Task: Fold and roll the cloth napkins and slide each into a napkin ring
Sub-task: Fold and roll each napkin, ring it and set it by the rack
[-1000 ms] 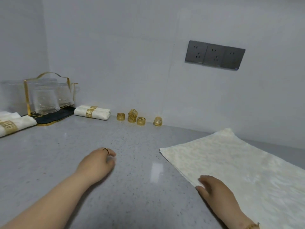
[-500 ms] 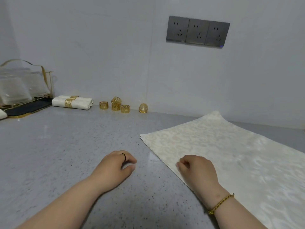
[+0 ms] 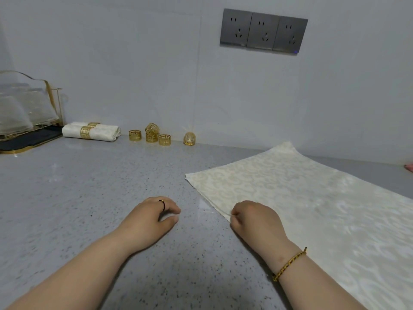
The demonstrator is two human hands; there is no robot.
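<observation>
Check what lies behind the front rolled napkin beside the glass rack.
A second rolled napkin lies right behind the front rolled napkin. Only its top and gold ring show; its lower part is covered. Behind both stands the wall.

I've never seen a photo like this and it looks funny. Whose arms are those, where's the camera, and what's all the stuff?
There is no robot here, just a person. The camera sits on their head and looks down, so you see their own two arms. The right hand pinches the near edge of a cream napkin spread flat on the grey counter. The left hand is beside it, fingers loosely curled, holding nothing. By the back wall stand loose gold napkin rings. Left of them lie rolled napkins already inside rings, next to a gold rack of glasses. On the wall are three power sockets.
</observation>
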